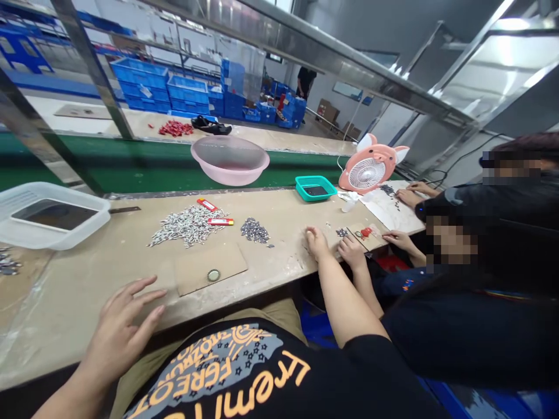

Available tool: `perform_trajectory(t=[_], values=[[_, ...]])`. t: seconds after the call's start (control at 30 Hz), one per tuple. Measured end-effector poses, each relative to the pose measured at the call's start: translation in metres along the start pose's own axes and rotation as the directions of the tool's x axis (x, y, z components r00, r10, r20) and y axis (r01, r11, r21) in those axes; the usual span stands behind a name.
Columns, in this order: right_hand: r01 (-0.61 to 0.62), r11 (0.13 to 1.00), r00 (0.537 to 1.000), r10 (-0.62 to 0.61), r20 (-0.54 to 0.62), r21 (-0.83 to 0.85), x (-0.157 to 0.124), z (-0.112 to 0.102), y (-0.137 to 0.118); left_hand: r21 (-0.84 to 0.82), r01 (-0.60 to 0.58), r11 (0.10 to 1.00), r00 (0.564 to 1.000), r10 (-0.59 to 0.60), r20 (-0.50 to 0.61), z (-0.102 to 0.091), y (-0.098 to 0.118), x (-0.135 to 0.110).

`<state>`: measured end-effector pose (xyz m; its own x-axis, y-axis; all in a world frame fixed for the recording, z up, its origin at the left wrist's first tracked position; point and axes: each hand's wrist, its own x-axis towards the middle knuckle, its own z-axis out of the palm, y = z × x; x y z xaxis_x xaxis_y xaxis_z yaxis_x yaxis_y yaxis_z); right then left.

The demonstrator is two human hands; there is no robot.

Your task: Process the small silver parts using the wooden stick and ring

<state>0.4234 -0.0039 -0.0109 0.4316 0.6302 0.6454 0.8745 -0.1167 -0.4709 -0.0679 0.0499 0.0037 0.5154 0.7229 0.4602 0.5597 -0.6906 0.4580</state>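
Note:
My left hand hovers at the front edge of the workbench, fingers spread and holding nothing. To its right lies a brown cardboard sheet with a round metal cap-like ring on it. My right hand rests on the bench, its fingers loosely bent and apart, with nothing visible in them. Between the hands and farther back are a pile of small whitish metal parts and a smaller pile of dark grey pieces. Two red-and-yellow lighter-like sticks lie on the whitish pile.
A translucent tub stands at the left. A pink basin and a green basket are at the back, near a pig-shaped fan. At the right, co-workers' hands handle small parts. A metal frame rises behind.

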Motion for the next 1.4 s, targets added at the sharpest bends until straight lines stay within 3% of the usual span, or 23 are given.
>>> perform_trajectory(t=[0.13, 0.23, 0.37, 0.53, 0.63, 0.77, 0.87, 0.97, 1.03, 1.1, 1.17, 1.27, 1.33, 1.4], values=[[0.033, 0.989, 0.96, -0.071, 0.27, 0.144, 0.005, 0.065, -0.036, -0.008, -0.002, 1.0, 1.0, 0.002, 0.012, 0.005, 0.013, 0.001], [0.057, 0.973, 0.918, -0.139, 0.372, 0.223, 0.007, 0.089, -0.067, 0.028, -0.017, 0.999, 0.999, 0.017, 0.027, 0.005, 0.018, 0.001], [0.093, 0.965, 0.883, -0.193, 0.428, 0.243, 0.006, 0.071, -0.085, 0.011, -0.009, 1.0, 1.0, 0.009, -0.009, 0.003, 0.019, -0.005], [0.169, 0.98, 0.833, -0.199, 0.517, 0.105, -0.01, 0.037, -0.074, -0.07, 0.025, 0.997, 0.999, -0.027, -0.036, 0.004, 0.028, -0.004], [0.216, 0.976, 0.809, -0.182, 0.559, 0.005, -0.019, 0.036, -0.069, -0.156, 0.009, 0.988, 1.0, -0.012, -0.019, 0.007, 0.038, 0.007], [0.234, 0.972, 0.817, -0.207, 0.539, 0.018, -0.021, 0.039, -0.08, -0.336, 0.043, 0.941, 0.999, -0.034, 0.035, 0.015, 0.056, 0.024], [0.194, 0.966, 0.813, -0.255, 0.523, 0.169, -0.026, 0.033, -0.107, -0.573, 0.224, 0.789, 0.974, -0.159, 0.163, 0.028, 0.073, 0.035], [-0.021, 0.884, 0.812, -0.258, 0.524, 0.468, -0.043, 0.024, -0.146, -0.779, 0.467, 0.419, 0.877, -0.331, 0.348, 0.047, 0.09, 0.042], [-0.167, 0.801, 0.782, -0.248, 0.572, 0.575, -0.057, 0.021, -0.171, -0.835, 0.526, 0.161, 0.813, -0.385, 0.437, 0.059, 0.096, 0.042], [-0.271, 0.739, 0.749, -0.241, 0.617, 0.617, -0.07, 0.023, -0.19, -0.854, 0.52, -0.002, 0.777, -0.413, 0.474, 0.066, 0.099, 0.04], [-0.345, 0.687, 0.722, -0.242, 0.649, 0.64, -0.079, 0.027, -0.202, -0.865, 0.494, -0.084, 0.757, -0.448, 0.476, 0.069, 0.098, 0.035], [-0.417, 0.62, 0.666, -0.289, 0.688, 0.665, -0.087, 0.034, -0.207, -0.878, 0.46, -0.131, 0.747, -0.478, 0.463, 0.066, 0.094, 0.026], [-0.427, 0.598, 0.627, -0.345, 0.699, 0.678, -0.085, 0.036, -0.206, -0.881, 0.449, -0.153, 0.743, -0.484, 0.463, 0.061, 0.09, 0.022], [-0.387, 0.609, 0.619, -0.384, 0.685, 0.692, -0.079, 0.037, -0.201, -0.885, 0.43, -0.177, 0.724, -0.518, 0.455, 0.054, 0.086, 0.019]])
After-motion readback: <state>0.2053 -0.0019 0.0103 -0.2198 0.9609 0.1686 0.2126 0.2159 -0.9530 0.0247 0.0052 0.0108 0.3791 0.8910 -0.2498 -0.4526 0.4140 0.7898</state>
